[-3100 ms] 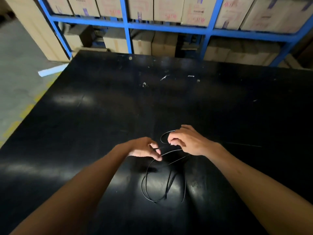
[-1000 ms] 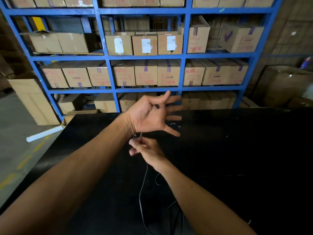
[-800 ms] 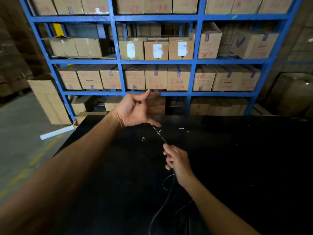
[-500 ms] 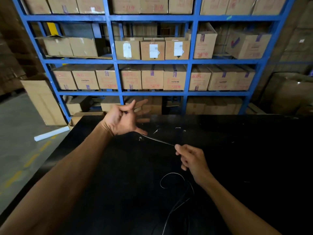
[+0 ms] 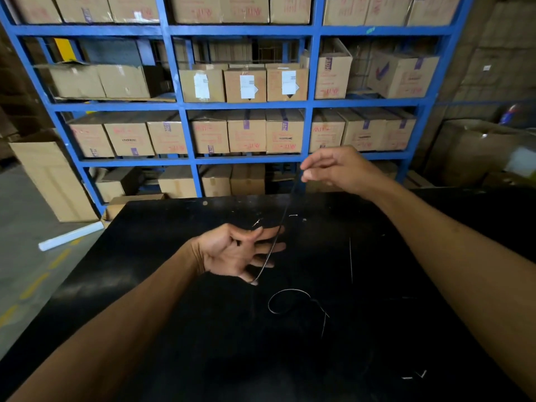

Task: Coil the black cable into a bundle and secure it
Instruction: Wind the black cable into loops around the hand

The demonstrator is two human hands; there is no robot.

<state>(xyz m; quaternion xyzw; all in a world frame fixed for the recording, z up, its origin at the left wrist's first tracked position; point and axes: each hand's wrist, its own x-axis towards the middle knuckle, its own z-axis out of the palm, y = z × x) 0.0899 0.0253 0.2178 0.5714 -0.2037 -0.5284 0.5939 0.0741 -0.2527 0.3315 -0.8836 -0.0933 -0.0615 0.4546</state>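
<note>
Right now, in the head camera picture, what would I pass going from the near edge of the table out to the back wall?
Loose cable loop on the black table → left hand → right hand pinching the cable → blue shelving of cardboard boxes.

This is a warehouse or stockroom. A tall blue steel rack (image 5: 185,134) fills the far side, its shelves packed with brown cardboard cartons (image 5: 246,132), many printed in red and sealed with purple tape, and a few bearing white paper labels (image 5: 247,87). More cartons sit on the floor under the lowest shelf, and a large one (image 5: 55,181) stands at far left beside the rack. The floor (image 5: 26,256) at left is bare grey concrete with worn yellow line markings, and a white tube (image 5: 71,235) lies on it. In the near part stands a wide black bench (image 5: 174,285), scuffed and flecked with small bits of debris. The light is dim.
</note>
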